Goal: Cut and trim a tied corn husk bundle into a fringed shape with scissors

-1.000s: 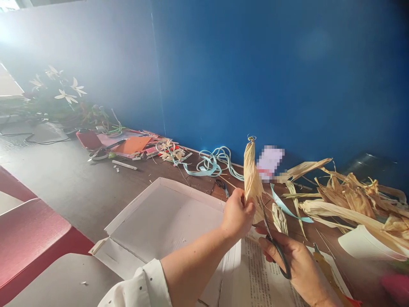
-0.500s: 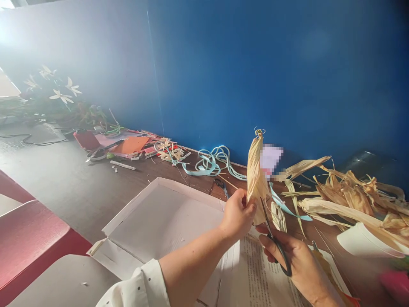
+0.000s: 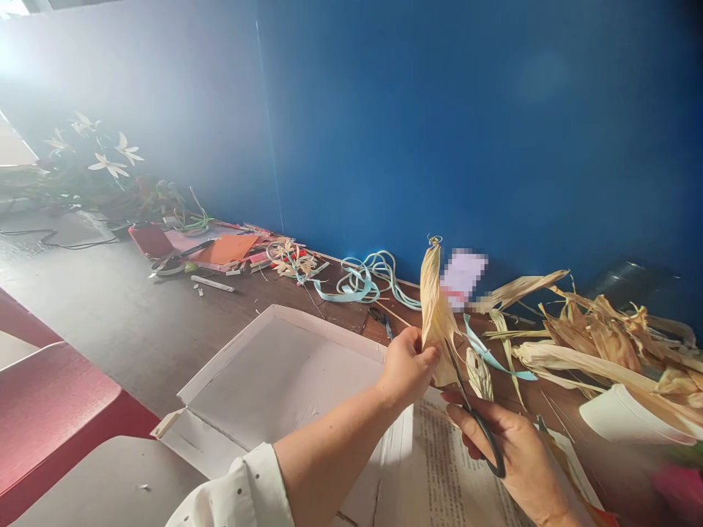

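My left hand (image 3: 406, 366) pinches the lower part of a dried corn husk (image 3: 433, 307) and holds it upright above the table. My right hand (image 3: 508, 450) grips black-handled scissors (image 3: 466, 399), whose blades reach up against the husk's lower right edge. A small husk piece (image 3: 479, 373) lies just right of the blades. Beneath both hands lie an opened white cardboard box (image 3: 280, 380) and a printed paper sheet (image 3: 444, 468).
A heap of dried husks (image 3: 604, 344) and a white cup (image 3: 626, 417) sit at the right. Light blue ribbon (image 3: 362, 282), small scissors (image 3: 380, 318), coloured paper (image 3: 225, 249) and white flowers (image 3: 110, 157) lie along the blue wall. A red chair (image 3: 49, 417) stands at the left.
The husk rose a little half a second ago and has come back down. The scissors stay against its lower edge, with both hands almost in place.
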`<state>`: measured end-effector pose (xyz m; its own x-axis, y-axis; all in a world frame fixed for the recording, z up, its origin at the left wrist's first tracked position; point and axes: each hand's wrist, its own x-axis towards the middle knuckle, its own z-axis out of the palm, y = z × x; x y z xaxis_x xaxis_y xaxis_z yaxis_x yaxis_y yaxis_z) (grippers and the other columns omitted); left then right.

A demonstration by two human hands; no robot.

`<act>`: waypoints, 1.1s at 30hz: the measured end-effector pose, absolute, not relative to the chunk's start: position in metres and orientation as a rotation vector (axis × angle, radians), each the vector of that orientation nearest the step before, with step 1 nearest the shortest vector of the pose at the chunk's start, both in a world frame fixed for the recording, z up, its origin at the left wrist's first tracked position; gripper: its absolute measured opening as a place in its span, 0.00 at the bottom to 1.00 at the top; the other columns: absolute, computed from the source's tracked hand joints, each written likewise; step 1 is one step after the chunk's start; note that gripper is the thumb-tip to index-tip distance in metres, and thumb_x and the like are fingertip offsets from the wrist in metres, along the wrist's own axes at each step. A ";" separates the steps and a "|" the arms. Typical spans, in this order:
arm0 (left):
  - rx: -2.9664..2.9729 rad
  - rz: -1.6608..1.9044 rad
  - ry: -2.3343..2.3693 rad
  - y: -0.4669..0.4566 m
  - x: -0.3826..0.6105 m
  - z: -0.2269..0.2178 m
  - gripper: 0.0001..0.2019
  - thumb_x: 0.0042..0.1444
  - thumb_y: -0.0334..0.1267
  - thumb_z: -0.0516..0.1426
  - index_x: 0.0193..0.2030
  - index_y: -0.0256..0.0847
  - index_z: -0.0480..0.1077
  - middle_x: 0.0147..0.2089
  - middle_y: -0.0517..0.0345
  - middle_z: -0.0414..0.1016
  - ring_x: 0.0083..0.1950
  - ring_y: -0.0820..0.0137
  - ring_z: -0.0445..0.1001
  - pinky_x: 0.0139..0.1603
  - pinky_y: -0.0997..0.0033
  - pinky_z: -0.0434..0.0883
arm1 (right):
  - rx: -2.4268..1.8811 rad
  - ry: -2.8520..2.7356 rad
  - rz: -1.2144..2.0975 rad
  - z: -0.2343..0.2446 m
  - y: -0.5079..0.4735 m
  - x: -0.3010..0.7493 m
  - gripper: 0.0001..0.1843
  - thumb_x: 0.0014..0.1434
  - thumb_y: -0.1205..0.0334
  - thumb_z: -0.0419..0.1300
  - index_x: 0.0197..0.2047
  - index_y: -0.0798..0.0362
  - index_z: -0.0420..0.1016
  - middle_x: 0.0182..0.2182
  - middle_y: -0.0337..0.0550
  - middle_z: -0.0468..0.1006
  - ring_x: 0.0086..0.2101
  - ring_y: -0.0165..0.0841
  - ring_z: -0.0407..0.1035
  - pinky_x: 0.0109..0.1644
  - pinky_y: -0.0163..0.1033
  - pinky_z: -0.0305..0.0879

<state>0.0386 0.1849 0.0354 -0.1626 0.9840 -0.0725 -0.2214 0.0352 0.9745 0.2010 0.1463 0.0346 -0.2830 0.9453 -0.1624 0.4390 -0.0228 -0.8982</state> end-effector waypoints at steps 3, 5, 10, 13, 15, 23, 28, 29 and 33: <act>0.929 1.384 1.225 0.185 0.038 0.037 0.06 0.51 0.32 0.57 0.29 0.38 0.62 0.23 0.66 0.59 0.24 0.79 0.57 0.23 0.80 0.53 | -1.446 -1.748 1.267 0.034 0.147 0.201 0.31 0.54 0.36 0.61 0.45 0.56 0.76 0.19 0.34 0.63 0.23 0.30 0.56 0.27 0.33 0.53; 0.939 1.385 1.237 0.185 0.037 0.038 0.06 0.51 0.32 0.57 0.28 0.38 0.62 0.23 0.66 0.59 0.24 0.79 0.57 0.23 0.80 0.54 | -1.453 -1.740 1.263 0.033 0.147 0.201 0.31 0.54 0.36 0.61 0.46 0.56 0.76 0.18 0.34 0.63 0.23 0.30 0.57 0.27 0.33 0.54; 0.911 1.365 1.225 0.183 0.037 0.041 0.06 0.52 0.31 0.57 0.29 0.39 0.61 0.22 0.67 0.59 0.22 0.78 0.58 0.21 0.80 0.56 | -1.438 -1.728 1.280 0.031 0.148 0.202 0.31 0.54 0.37 0.62 0.47 0.56 0.76 0.18 0.34 0.64 0.23 0.30 0.57 0.27 0.33 0.53; 0.904 1.352 1.228 0.182 0.038 0.043 0.06 0.53 0.32 0.56 0.29 0.39 0.61 0.21 0.68 0.58 0.20 0.79 0.58 0.20 0.80 0.56 | -1.425 -1.707 1.309 0.031 0.148 0.201 0.31 0.54 0.37 0.62 0.47 0.57 0.76 0.19 0.34 0.64 0.23 0.30 0.57 0.28 0.33 0.53; 0.919 1.353 1.237 0.183 0.038 0.042 0.06 0.53 0.32 0.56 0.29 0.39 0.61 0.21 0.68 0.58 0.21 0.79 0.57 0.20 0.80 0.56 | -1.417 -1.700 1.323 0.031 0.148 0.200 0.32 0.53 0.37 0.63 0.47 0.57 0.75 0.19 0.34 0.64 0.23 0.30 0.57 0.28 0.33 0.54; 0.975 1.337 1.236 0.184 0.038 0.038 0.06 0.53 0.33 0.57 0.29 0.38 0.62 0.22 0.67 0.59 0.22 0.80 0.57 0.21 0.81 0.54 | -1.438 -1.641 1.341 0.035 0.147 0.200 0.31 0.52 0.39 0.64 0.46 0.58 0.76 0.19 0.34 0.63 0.23 0.30 0.56 0.28 0.33 0.53; 0.937 1.325 1.216 0.184 0.039 0.042 0.07 0.53 0.33 0.57 0.28 0.38 0.61 0.22 0.67 0.58 0.21 0.79 0.57 0.20 0.81 0.56 | -1.457 -1.701 1.274 0.035 0.147 0.201 0.32 0.53 0.37 0.62 0.46 0.58 0.76 0.18 0.34 0.63 0.22 0.29 0.56 0.28 0.33 0.52; 0.930 1.325 1.211 0.184 0.039 0.042 0.07 0.53 0.33 0.57 0.28 0.38 0.61 0.22 0.67 0.58 0.21 0.79 0.57 0.20 0.80 0.56 | -1.457 -1.709 1.266 0.034 0.147 0.201 0.32 0.53 0.37 0.62 0.46 0.58 0.76 0.18 0.33 0.63 0.22 0.29 0.56 0.28 0.33 0.52; 0.910 1.324 1.211 0.184 0.038 0.043 0.07 0.53 0.34 0.57 0.29 0.38 0.61 0.22 0.67 0.59 0.21 0.79 0.58 0.20 0.80 0.58 | -1.449 -1.714 1.276 0.031 0.148 0.202 0.31 0.53 0.37 0.62 0.46 0.58 0.76 0.18 0.34 0.64 0.22 0.29 0.56 0.27 0.33 0.51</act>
